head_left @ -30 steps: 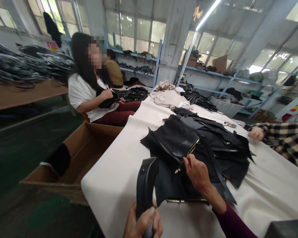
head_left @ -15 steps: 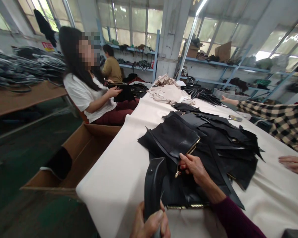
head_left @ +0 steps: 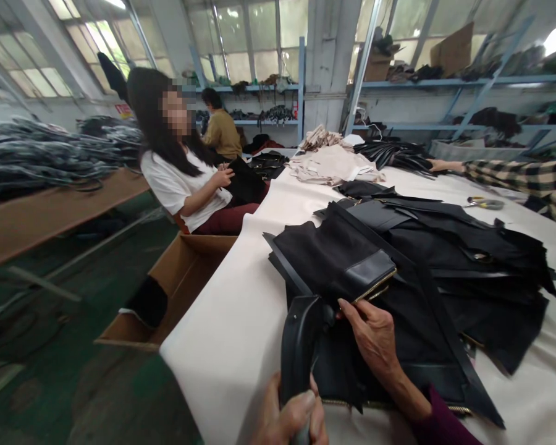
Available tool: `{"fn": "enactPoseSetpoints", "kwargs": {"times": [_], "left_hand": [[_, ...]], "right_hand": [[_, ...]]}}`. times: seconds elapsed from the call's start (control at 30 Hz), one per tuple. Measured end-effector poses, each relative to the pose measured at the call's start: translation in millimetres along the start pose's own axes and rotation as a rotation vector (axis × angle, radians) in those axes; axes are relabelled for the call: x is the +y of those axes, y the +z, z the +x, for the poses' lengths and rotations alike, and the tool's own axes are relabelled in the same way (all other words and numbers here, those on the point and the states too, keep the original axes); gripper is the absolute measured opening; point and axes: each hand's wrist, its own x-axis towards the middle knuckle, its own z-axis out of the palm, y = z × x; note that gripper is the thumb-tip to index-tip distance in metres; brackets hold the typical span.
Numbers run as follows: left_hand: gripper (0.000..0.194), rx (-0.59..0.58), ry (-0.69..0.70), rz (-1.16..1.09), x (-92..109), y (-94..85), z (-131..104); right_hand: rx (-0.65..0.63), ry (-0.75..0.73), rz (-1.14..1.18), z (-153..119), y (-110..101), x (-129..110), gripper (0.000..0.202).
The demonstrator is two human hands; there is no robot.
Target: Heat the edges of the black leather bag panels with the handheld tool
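My left hand (head_left: 294, 413), low in the head view, wraps round a black curved hand tool (head_left: 299, 346) with a smooth casing, whose exact kind I cannot make out. The tool's upper end touches or overlaps the near edge of a black fabric panel (head_left: 327, 247). That panel has a shiny black patch and a gold-toothed zipper (head_left: 377, 285) along one edge. My right hand (head_left: 373, 337), in a purple sleeve, pinches the panel at the zipper's near end. Beneath lie more black pieces (head_left: 417, 309), some edged with gold zippers.
Pliers-like cutters (head_left: 485, 203) lie at the right. Behind are a beige fabric pile (head_left: 331, 164) and black strips (head_left: 393, 154), with a co-worker's checked sleeve (head_left: 514, 179) reaching in. A seated person (head_left: 180, 173) and a cardboard box (head_left: 132, 337) are beyond the table's left edge.
The view has shifted, so the scene sits differently. My right hand still pinches the zipper edge, and the gold pull that hung below it is now hidden. The co-worker's flat hand has left view.
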Motion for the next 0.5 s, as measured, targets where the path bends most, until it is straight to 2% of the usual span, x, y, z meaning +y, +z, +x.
{"fn": "enactPoseSetpoints", "kwargs": {"times": [0.13, 0.27, 0.37, 0.43, 0.5], "left_hand": [[0.039, 0.022, 0.019, 0.049, 8, 10.8, 8], [0.027, 0.119, 0.147, 0.124, 20, 19.0, 11], [0.026, 0.107, 0.196, 0.142, 20, 21.7, 6], [0.028, 0.095, 0.211, 0.141, 16, 21.4, -1], [0.03, 0.094, 0.221, 0.135, 12, 19.5, -8]], "right_hand": [[-0.073, 0.047, 0.109, -6, -9, -3, 0.04], [-0.104, 0.11, 0.163, -7, -10, 2, 0.039], [-0.111, 0.165, 0.245, -7, -11, 14, 0.029], [-0.072, 0.021, 0.133, -11, -16, 22, 0.022], [0.03, -0.301, -0.164, -16, -25, 26, 0.031]]}}
